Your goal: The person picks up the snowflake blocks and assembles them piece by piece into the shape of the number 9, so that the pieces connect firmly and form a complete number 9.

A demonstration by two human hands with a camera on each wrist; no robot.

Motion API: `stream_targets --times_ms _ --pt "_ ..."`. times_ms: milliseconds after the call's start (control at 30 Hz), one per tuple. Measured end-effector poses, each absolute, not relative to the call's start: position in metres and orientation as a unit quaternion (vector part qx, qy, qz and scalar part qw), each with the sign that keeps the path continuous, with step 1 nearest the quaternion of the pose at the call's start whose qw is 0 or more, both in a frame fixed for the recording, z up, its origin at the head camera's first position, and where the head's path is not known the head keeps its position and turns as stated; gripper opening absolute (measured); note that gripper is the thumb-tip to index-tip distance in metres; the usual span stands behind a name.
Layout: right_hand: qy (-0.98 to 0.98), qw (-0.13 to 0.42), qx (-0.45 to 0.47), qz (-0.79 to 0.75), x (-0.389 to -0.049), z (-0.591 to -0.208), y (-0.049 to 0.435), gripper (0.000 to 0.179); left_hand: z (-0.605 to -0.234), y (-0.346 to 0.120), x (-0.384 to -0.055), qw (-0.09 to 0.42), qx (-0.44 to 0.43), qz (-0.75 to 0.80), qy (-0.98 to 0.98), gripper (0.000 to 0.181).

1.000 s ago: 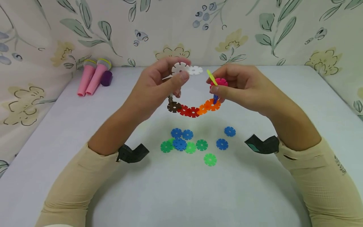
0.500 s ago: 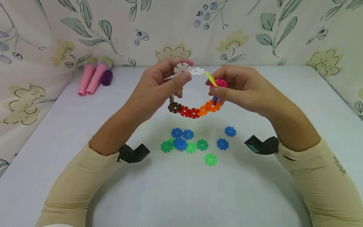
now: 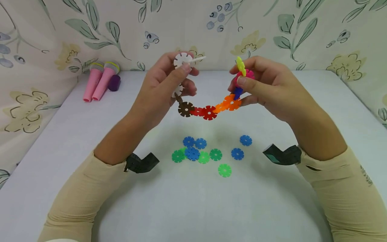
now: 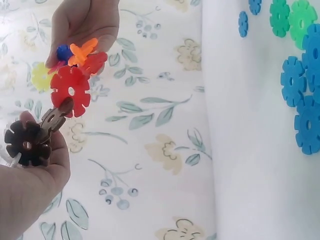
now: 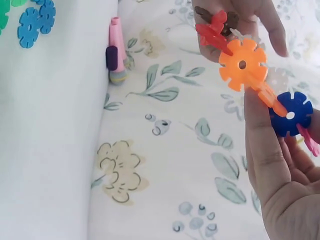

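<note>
A chain of interlocking notched plastic discs hangs in a U between the hands, well above the table. My left hand (image 3: 164, 79) pinches a white disc (image 3: 182, 61) at one end, and another white disc juts edge-on to the right from it. The other end is pinched by my right hand (image 3: 269, 84) at a pink disc (image 3: 249, 74), with a yellow disc (image 3: 240, 65) standing up from it. Between them run brown (image 3: 185, 109), red (image 3: 209, 113), orange (image 3: 233, 102) and dark blue discs (image 5: 291, 115). A gap separates the white and yellow ends.
Loose blue discs (image 3: 191, 154) and green discs (image 3: 224, 170) lie on the white table (image 3: 193, 208) below the chain, some overlapping. Two pink toy microphones (image 3: 101, 82) and a purple piece (image 3: 113, 83) lie at the back left. A floral cloth (image 3: 193, 27) hangs behind.
Both hands have risen and drawn apart, widening the gap between the chain's white and yellow ends, which were close together. The outer white disc has turned edge-on, and the yellow one now stands more upright.
</note>
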State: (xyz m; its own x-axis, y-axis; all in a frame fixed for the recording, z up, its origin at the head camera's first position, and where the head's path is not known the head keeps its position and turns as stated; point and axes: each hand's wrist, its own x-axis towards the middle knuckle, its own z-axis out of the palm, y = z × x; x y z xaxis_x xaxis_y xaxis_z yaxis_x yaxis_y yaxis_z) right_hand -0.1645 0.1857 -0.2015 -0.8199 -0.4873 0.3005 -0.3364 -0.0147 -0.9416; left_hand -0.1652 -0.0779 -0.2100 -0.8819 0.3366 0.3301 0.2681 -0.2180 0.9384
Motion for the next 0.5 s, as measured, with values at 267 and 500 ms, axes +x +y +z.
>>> stream_targets --times_ms 267,500 --pt "0.613 0.062 -0.300 -0.728 -0.1686 -0.2024 0.1875 0.020 -0.2067 -0.0789 -0.1671 0.061 0.206 0.835 0.506 0.034" --pt "0.613 0.015 -0.298 -0.732 -0.1647 -0.2009 0.1857 0.022 -0.2115 -0.0792 -0.1721 0.128 0.211 0.905 0.347 0.044"
